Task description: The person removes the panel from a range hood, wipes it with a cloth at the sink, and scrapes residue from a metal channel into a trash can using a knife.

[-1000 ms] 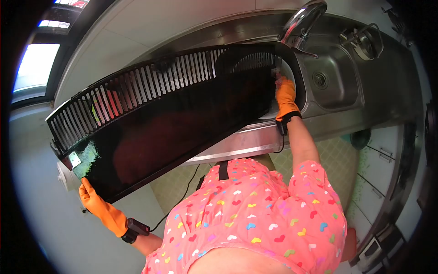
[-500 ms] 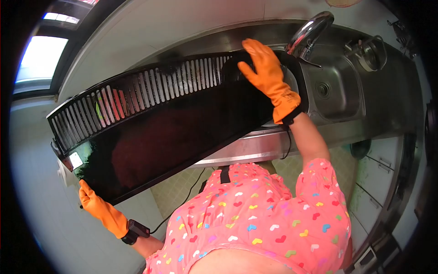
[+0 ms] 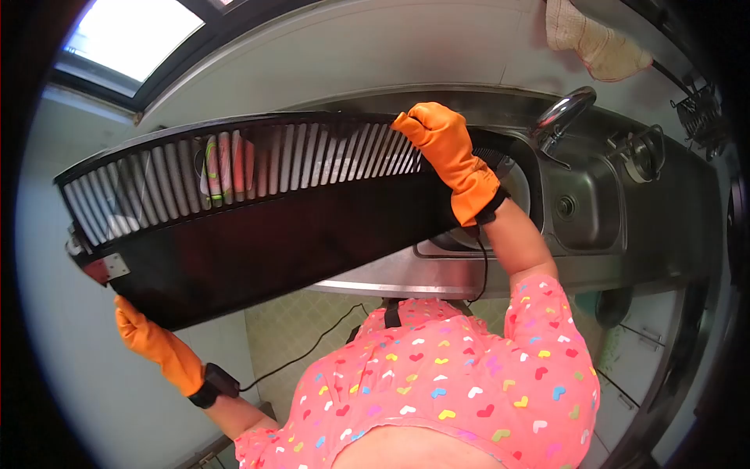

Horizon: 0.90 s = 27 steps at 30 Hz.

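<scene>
A long black slotted panel (image 3: pixel 258 238), with a row of vent slots along its far side and a glossy solid face, is held tilted over the counter and the left sink bowl. My left hand (image 3: pixel 156 344), in an orange rubber glove, grips its near left corner; the fingertips are partly hidden behind the edge. At the panel's right end, my right hand (image 3: pixel 445 152), also gloved in orange, has its fingers curled over the slotted part. Beneath that end lies a round pale basin or plate (image 3: pixel 516 187), partly covered, in the sink.
A chrome faucet (image 3: pixel 566 113) rises behind the steel sink bowl (image 3: pixel 586 207) on the right. Further right stands a wire rack (image 3: pixel 644 156). Green and red items (image 3: pixel 226 164) show through the slots. A cloth mitt (image 3: pixel 598 43) hangs on the wall. A black cable (image 3: pixel 312 348) trails from my left wrist.
The panel has shifted left, and its slotted side faces me more. My right hand has gone from spread fingers to curled ones on the panel. The camera view has also shifted.
</scene>
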{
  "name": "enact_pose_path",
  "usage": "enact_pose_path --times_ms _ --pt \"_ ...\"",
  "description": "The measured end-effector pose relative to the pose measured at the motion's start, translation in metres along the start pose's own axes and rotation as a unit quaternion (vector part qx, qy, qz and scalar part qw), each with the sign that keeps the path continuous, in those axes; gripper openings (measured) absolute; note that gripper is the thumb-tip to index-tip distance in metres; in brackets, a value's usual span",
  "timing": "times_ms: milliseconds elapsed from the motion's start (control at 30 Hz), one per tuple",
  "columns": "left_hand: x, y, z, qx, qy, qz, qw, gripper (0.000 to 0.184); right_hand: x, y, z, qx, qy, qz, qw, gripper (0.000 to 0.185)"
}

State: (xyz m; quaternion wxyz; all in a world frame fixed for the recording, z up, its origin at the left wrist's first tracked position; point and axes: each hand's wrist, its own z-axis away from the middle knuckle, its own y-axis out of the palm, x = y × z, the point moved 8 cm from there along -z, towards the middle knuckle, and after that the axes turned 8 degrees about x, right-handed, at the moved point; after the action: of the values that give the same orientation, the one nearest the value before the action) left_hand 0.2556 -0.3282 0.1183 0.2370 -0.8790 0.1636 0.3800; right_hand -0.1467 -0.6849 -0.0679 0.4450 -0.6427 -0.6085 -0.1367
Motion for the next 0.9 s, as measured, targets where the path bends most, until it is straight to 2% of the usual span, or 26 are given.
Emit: enact_pose_path --times_ms 33,67,100,167,200,233,267,333,433,633,700,767,800,900 --pt "-0.004 -0.01 0.004 -0.041 0.017 0.053 0.998 0.018 0.028 -0.008 0.002 -0.045 -0.06 0.038 0.996 0.024" --pt "0.011 -0.034 -0.002 -0.023 0.068 0.068 0.995 0.027 0.046 -0.016 0.004 -0.082 -0.091 0.038 0.992 0.022" --pt "0.031 -0.057 -0.004 -0.025 0.068 0.07 0.995 0.027 0.058 -0.018 0.008 -0.081 -0.093 0.039 0.992 0.022" --pt "0.052 -0.08 0.001 0.007 0.104 0.082 0.991 0.037 0.089 -0.027 0.026 -0.145 -0.166 0.071 0.973 0.039" --pt "0.038 -0.067 0.009 -0.071 0.058 0.012 0.996 0.042 0.099 -0.027 0.034 -0.164 -0.188 0.077 0.965 0.044" --pt "0.046 -0.07 0.01 -0.067 0.059 0.016 0.996 0.042 0.104 -0.027 0.041 -0.167 -0.186 0.082 0.965 0.044" --pt "0.05 -0.08 0.013 -0.077 0.116 -0.04 0.989 0.042 0.11 -0.027 0.05 -0.177 -0.196 0.092 0.96 0.046" --pt "0.083 -0.106 0.01 -0.132 0.152 -0.043 0.979 0.039 0.117 -0.03 0.066 -0.205 -0.224 0.114 0.946 0.051" --pt "0.086 -0.098 0.013 -0.095 0.196 -0.101 0.971 0.037 0.127 -0.03 0.082 -0.185 -0.188 0.136 0.955 0.051" --pt "0.11 -0.073 0.026 -0.031 0.155 0.028 0.987 0.04 0.144 -0.037 0.095 -0.184 -0.177 0.134 0.957 0.05" --pt "0.134 -0.075 0.034 -0.068 0.063 0.095 0.991 0.018 0.15 -0.031 0.096 -0.131 -0.119 0.159 0.971 0.034" --pt "0.148 -0.082 0.039 -0.08 0.065 0.088 0.991 0.019 0.16 -0.027 0.099 -0.125 -0.122 0.164 0.971 0.035" --pt "0.157 -0.077 0.041 -0.004 0.081 0.09 0.993 0.027 0.165 -0.022 0.1 -0.114 -0.118 0.168 0.972 0.035" --pt "0.209 -0.078 0.057 0.019 0.034 0.063 0.997 0.035 0.169 -0.003 0.104 -0.102 -0.124 0.183 0.97 0.036"
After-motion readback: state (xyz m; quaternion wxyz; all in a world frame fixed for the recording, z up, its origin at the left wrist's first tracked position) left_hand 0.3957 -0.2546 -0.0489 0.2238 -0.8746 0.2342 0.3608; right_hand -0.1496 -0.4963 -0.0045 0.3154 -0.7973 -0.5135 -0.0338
